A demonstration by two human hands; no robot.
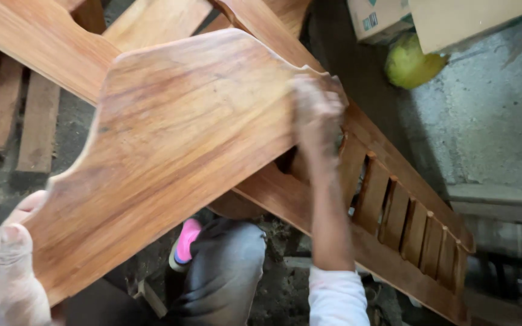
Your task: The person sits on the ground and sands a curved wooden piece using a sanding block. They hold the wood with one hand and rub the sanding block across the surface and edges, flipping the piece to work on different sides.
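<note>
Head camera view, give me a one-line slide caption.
Left hand grips a curved wooden panel; right hand rests at its far edge.

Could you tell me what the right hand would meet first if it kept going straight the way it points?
Probably just the wooden panel: the right hand already rests on its upper edge, though blur hides the fingers.

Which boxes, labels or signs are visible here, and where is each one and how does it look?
Cardboard box: top edge, right of the wooden panel; pale brown, with a small greenish printed label on its side.
Second cardboard box: top right corner, beside the first; plain light brown, above a yellow-green round object.
No signs or screens are visible.
</note>
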